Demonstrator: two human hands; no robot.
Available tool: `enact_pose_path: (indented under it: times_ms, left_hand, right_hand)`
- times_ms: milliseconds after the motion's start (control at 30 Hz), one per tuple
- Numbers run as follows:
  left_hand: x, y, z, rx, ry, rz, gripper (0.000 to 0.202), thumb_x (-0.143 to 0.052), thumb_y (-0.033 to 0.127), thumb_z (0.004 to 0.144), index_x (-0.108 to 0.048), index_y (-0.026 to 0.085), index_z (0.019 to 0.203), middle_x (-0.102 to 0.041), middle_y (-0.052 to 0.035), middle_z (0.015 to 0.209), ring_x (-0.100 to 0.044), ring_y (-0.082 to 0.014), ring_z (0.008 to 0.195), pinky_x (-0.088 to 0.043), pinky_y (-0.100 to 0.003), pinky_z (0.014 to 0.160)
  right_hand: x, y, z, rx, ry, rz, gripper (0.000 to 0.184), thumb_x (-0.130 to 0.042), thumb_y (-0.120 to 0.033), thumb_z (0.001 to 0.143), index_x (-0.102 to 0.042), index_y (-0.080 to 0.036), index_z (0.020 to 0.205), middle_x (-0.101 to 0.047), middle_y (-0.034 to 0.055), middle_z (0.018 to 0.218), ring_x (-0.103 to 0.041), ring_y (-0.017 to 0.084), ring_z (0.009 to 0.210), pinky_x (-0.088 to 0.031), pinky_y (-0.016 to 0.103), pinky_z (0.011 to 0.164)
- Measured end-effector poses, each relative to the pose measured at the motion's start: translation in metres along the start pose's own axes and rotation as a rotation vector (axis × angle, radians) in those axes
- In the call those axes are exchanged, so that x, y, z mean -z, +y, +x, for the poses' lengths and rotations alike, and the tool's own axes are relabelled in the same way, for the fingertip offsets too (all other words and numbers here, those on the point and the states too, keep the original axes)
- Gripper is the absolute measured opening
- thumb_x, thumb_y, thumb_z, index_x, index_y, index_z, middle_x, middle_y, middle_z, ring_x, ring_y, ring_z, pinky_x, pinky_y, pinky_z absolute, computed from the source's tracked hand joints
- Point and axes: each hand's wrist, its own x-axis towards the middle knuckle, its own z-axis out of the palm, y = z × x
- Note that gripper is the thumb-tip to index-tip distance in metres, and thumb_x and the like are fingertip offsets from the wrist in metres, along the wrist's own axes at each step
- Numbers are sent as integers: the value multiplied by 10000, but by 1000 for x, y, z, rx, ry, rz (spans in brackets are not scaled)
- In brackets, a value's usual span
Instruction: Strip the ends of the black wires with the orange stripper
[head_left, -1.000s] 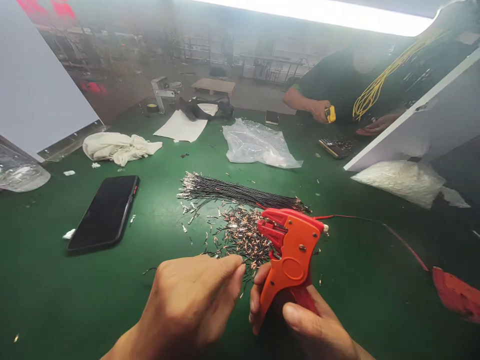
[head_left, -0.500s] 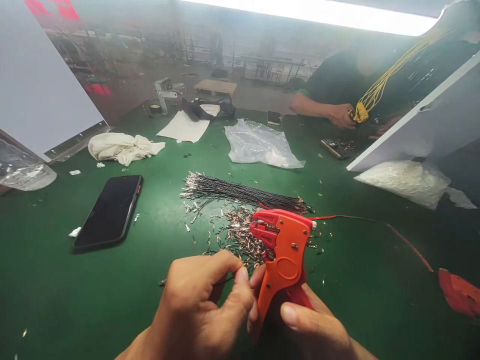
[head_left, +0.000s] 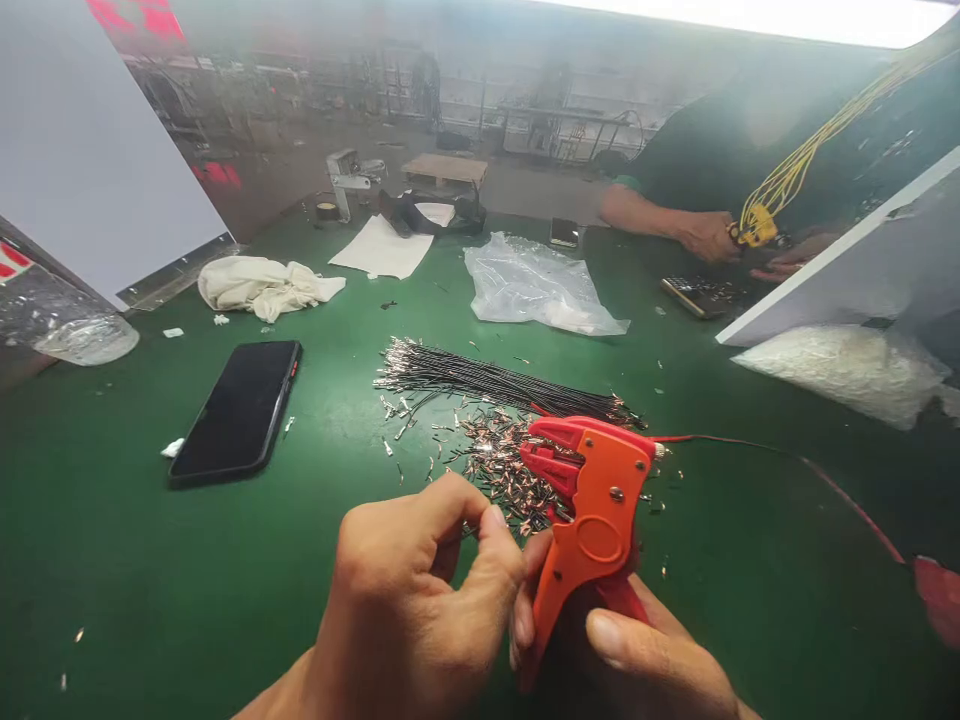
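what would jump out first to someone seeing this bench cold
The orange wire stripper gripped in the right hand, low centre, beside the left hand. Behind it, a bundle of black wires and a glittering pile of metal bits on the green table.

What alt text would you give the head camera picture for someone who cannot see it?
Over a green table, the right hand grips an orange wire stripper while the left hand pinches something thin beside its jaws. Behind lie copper-tipped scraps, a bundle of black wires and a black phone. Across the table, another person's hands hold yellow wires.
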Motion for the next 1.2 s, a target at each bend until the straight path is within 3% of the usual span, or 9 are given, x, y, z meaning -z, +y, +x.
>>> enact_pose_path:
  times_ms: [133, 367, 700, 900, 1200]
  left_hand:
    - [-2, 5, 2, 235, -85, -161, 301, -514, 214, 831, -487, 187, 532, -461, 90, 351, -330, -30, 305, -202, -165, 346]
    - [-2, 3, 5, 355, -207, -319, 284, -521, 249, 772, -471, 183, 500, -371, 80, 390, -291, -38, 351, -193, -149, 340]
    - [-1, 7, 7, 430, -313, -281, 278, -494, 295, 735, -437, 192, 483, -279, 77, 418, -215, -47, 381, -150, -178, 349]
    - [-3, 13, 2, 489, -283, -264, 259, -506, 278, 746, -445, 190, 509, -305, 78, 447, -226, -52, 421, -157, -208, 403]
    - [-3, 16, -1, 450, -269, -178, 278, -464, 272, 776, -416, 185, 517, -266, 79, 483, -220, -55, 456, -159, -233, 442]
  right_hand:
    - [0, 2, 0, -61, 2, -57, 500, -727, -467, 735, -607, -153, 1105, -649, 93, 882, -578, 197, 715, -407, 351, 703]
    - [1, 2, 0, -56, -13, -153, 508, -685, -493, 764, -580, -145, 1119, -646, 103, 895, -584, 211, 723, -417, 369, 716]
    - [9, 10, 0, -28, -23, -49, 387, -672, -429, 843, -602, -149, 1100, -635, 75, 864, -590, 170, 721, -446, 325, 690]
    - [5, 8, -1, -69, 20, -25, 394, -721, -470, 816, -591, -153, 1012, -611, 44, 788, -557, 131, 657, -439, 294, 662]
    - [6, 11, -2, -106, 53, -23, 387, -736, -519, 817, -573, -176, 897, -559, -26, 668, -513, 78, 570, -416, 212, 580]
